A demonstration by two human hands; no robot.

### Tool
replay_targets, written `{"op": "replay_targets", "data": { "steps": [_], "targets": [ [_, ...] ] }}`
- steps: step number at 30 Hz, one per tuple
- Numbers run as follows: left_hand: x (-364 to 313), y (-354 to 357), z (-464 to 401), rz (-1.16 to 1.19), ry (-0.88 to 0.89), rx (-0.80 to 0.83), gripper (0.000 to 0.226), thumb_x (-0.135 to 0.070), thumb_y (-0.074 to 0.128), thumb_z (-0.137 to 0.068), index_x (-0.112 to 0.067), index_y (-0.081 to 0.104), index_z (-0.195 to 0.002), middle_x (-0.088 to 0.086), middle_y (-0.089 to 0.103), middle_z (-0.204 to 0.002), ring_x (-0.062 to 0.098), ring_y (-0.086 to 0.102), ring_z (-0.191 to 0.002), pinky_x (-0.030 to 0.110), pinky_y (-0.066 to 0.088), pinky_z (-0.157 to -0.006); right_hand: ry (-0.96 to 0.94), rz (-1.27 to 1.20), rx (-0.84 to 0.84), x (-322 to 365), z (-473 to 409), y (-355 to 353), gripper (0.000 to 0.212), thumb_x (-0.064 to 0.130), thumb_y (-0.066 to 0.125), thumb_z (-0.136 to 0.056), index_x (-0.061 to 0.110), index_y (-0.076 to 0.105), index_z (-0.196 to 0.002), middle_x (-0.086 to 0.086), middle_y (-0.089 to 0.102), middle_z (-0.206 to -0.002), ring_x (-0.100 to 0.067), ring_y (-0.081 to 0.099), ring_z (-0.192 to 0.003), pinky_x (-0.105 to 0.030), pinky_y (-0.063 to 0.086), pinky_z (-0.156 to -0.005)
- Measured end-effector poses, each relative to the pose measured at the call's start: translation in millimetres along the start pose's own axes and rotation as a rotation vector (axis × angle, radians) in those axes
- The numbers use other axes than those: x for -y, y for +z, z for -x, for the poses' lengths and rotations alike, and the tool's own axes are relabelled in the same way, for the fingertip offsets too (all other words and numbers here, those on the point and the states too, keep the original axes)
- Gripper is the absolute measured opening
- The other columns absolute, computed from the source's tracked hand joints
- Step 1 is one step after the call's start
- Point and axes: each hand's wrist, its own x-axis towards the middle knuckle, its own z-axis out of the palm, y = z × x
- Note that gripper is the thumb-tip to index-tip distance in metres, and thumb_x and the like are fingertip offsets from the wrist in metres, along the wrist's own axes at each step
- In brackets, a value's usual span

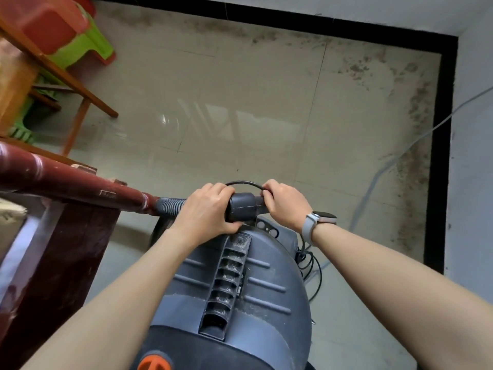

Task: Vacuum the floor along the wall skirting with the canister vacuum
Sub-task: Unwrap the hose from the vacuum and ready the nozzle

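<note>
Dusty tiled floor; hands grip hose cuff, nozzle hidden.

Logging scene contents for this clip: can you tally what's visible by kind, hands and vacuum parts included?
Hands: 2, left hand and right hand, both gripping the hose connector
Canister vacuum: 1
Ribbed hose: 1
Plastic stools: 2, red stool and green stool
Wristwatch: 1
Total: 7, not counting the connector
</note>
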Motion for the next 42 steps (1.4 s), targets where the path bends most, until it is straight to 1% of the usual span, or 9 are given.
{"op": "replay_targets", "data": {
  "steps": [5,10,16,22,33,36,38,40,42],
  "targets": [
    [19.1,-31.9,16.9,0.052,-0.172,0.094,0.052,-0.041,0.073,-0.069,-0.019,0.048,-0.109,0.002,0.066,-0.099,0.027,0.061,-0.092,0.032,0.038,-0.068,0.147,-0.148,0.082,-24.1,4.5,0.7,0.017,0.023,0.031,-0.102,0.012,0.044,-0.106,-0.017,0.061,-0.104,-0.036,0.055,-0.097,-0.039,0.039,-0.082],
    [18.9,-40.3,-2.3,0.048,-0.232,0.457,0.056,-0.053,0.054,-0.075,-0.028,0.043,-0.124,-0.003,0.055,-0.122,0.022,0.052,-0.110,0.033,0.036,-0.083,0.075,-0.263,0.112,-2.8,15.5,15.3,0.012,0.021,0.029,-0.103,0.013,0.038,-0.104,-0.012,0.054,-0.092,-0.031,0.051,-0.085,-0.037,0.036,-0.073],
    [-7.0,-27.7,-45.6,-0.049,-0.228,0.702,0.066,-0.078,0.049,-0.073,-0.031,0.047,-0.120,-0.005,0.055,-0.112,0.022,0.052,-0.108,0.034,0.041,-0.086,0.112,-0.332,0.033,-15.4,25.7,23.1,0.014,0.017,0.035,-0.102,0.010,0.048,-0.099,-0.016,0.059,-0.092,-0.028,0.048,-0.080,-0.032,0.028,-0.067],
    [-5.5,-23.1,-23.7,-0.018,-0.186,0.458,0.047,-0.059,0.062,-0.074,-0.031,0.053,-0.110,-0.004,0.058,-0.105,0.025,0.056,-0.104,0.031,0.036,-0.074,0.181,-0.133,-0.156,-44.6,7.2,5.7,0.022,0.012,0.045,-0.097,0.004,0.064,-0.105,-0.016,0.060,-0.109,-0.032,0.050,-0.106,-0.033,0.035,-0.085],
    [13.6,-66.8,76.1,0.089,-0.431,0.177,0.044,-0.037,0.067,-0.072,-0.032,0.057,-0.115,-0.011,0.062,-0.097,0.018,0.059,-0.098,0.030,0.041,-0.076,0.247,-0.085,-0.134,-17.5,3.9,-8.2,0.040,0.005,0.042,-0.092,0.011,0.052,-0.129,-0.015,0.049,-0.132,-0.032,0.039,-0.125,-0.037,0.034,-0.100],
    [10.8,-76.0,99.4,0.109,-0.487,0.114,0.045,-0.035,0.068,-0.073,-0.029,0.058,-0.117,-0.008,0.063,-0.101,0.020,0.059,-0.098,0.030,0.039,-0.074,0.362,-0.404,-0.215,18.1,24.2,-3.6,0.029,0.011,0.048,-0.086,0.005,0.058,-0.113,-0.014,0.052,-0.112,-0.028,0.048,-0.105,-0.036,0.036,-0.095],
    [10.6,-81.4,117.2,0.116,-0.502,0.109,0.046,-0.039,0.066,-0.073,-0.030,0.057,-0.117,-0.008,0.064,-0.102,0.021,0.059,-0.098,0.029,0.036,-0.072,0.595,-0.948,-0.190,47.4,32.9,-11.4,0.020,0.029,0.053,-0.083,0.009,0.054,-0.083,-0.010,0.049,-0.083,-0.024,0.049,-0.080,-0.042,0.043,-0.083],
    [10.5,-86.2,134.9,0.130,-0.499,0.129,0.048,-0.046,0.059,-0.069,-0.031,0.057,-0.115,-0.010,0.062,-0.097,0.021,0.060,-0.096,0.029,0.035,-0.070,0.792,-1.471,-0.012,64.2,33.2,-15.7,0.024,0.031,0.053,-0.094,0.008,0.047,-0.091,-0.016,0.054,-0.088,-0.029,0.057,-0.084,-0.043,0.050,-0.078],
    [11.4,-90.4,150.2,0.176,-0.503,0.147,0.054,-0.049,0.053,-0.061,-0.032,0.057,-0.112,-0.011,0.057,-0.088,0.020,0.060,-0.093,0.030,0.037,-0.071,0.825,-1.551,0.042,74.4,29.7,-13.0,0.022,0.024,0.055,-0.095,0.005,0.048,-0.103,-0.020,0.058,-0.095,-0.031,0.062,-0.084,-0.041,0.055,-0.065]
  ]
}}
